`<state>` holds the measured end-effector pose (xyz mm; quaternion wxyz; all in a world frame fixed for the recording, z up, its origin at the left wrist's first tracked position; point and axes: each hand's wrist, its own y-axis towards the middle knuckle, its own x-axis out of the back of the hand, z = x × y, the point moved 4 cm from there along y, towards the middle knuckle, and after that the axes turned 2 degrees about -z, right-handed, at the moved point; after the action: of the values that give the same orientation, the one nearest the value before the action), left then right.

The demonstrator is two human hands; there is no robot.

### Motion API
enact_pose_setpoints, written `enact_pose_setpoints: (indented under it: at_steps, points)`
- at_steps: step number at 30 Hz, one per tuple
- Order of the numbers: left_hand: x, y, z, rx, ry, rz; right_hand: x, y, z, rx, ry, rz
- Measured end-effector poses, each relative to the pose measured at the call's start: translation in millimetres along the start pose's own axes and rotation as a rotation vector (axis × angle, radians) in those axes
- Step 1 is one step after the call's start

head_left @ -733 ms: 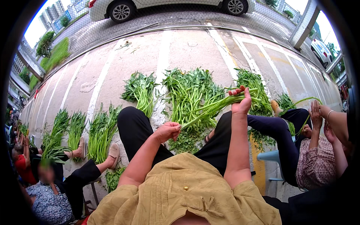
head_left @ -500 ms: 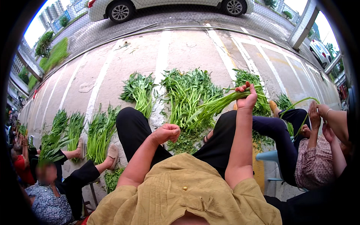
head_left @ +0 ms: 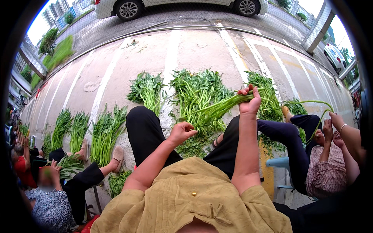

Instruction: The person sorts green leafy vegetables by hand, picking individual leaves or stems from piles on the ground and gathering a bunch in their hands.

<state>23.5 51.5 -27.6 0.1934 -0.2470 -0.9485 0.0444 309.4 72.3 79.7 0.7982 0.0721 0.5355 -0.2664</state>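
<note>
A bunch of water spinach (head_left: 221, 105), long green stems running down to the left, is clasped in my right hand (head_left: 250, 103), raised over my right knee. The stem ends stick out past its curled fingers. My left hand (head_left: 182, 133) hovers over my lap between the knees, fingers bent together; whether a small piece is pinched in them I cannot make out. In front of me spreads a large heap of water spinach (head_left: 198, 87). Below it, between my feet, lie loose leaf scraps (head_left: 190, 146).
More bundles of greens lie at the left (head_left: 107, 136), ahead (head_left: 147, 91) and right (head_left: 266, 95). Seated close by are one person at left (head_left: 50, 206) and another at right (head_left: 330, 167), beside a blue stool (head_left: 278, 162). Beyond a wire fence stands a white car (head_left: 182, 3).
My left hand has moved slightly right and up, its fist loosening. My right hand has shifted a little left with the bunch. The left neighbour's greens have been lowered.
</note>
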Motion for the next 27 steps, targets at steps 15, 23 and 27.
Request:
enact_pose_setpoints:
  at_steps: [15, 23, 27]
  points:
    - [2, -4, -22, -0.216, 0.132, -0.285, -24, -28, -39, -0.043, -0.024, 0.020]
    - [-4, 4, -8, -0.308, 0.194, -0.307, -22, -39, -49, -0.074, -0.061, 0.046]
    - [-4, 3, -4, -0.187, 0.186, -0.269, -19, -45, -49, -0.039, -0.119, 0.066]
